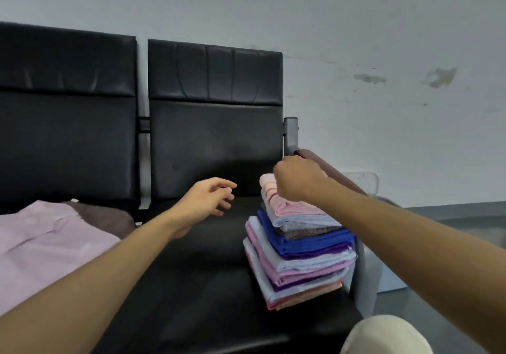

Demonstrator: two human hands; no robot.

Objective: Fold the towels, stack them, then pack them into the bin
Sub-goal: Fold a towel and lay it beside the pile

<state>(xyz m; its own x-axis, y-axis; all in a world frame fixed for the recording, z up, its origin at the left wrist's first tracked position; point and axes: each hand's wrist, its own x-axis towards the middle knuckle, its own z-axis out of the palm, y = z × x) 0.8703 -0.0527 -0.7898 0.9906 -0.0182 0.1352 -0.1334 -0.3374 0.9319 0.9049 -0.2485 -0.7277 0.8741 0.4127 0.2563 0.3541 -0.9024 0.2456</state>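
I am holding my left hand (pixel 208 200) open above the seat (pixel 191 266) and my right hand (pixel 298 179) curled atop the stack of folded towels (pixel 304 252) at the seat's right, its grip hidden so I cannot tell, judging the soft, leaning pile is needing both hands under its base.

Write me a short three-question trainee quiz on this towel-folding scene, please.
1. True or false: the stack of folded towels is already inside the bin.
2. Which towel tops the stack? A) dark blue B) pink striped towel C) brown
3. Short answer: which hand is at the stack's top?

Key: 1 false, it sits on the black seat; 2 B; 3 the right hand.
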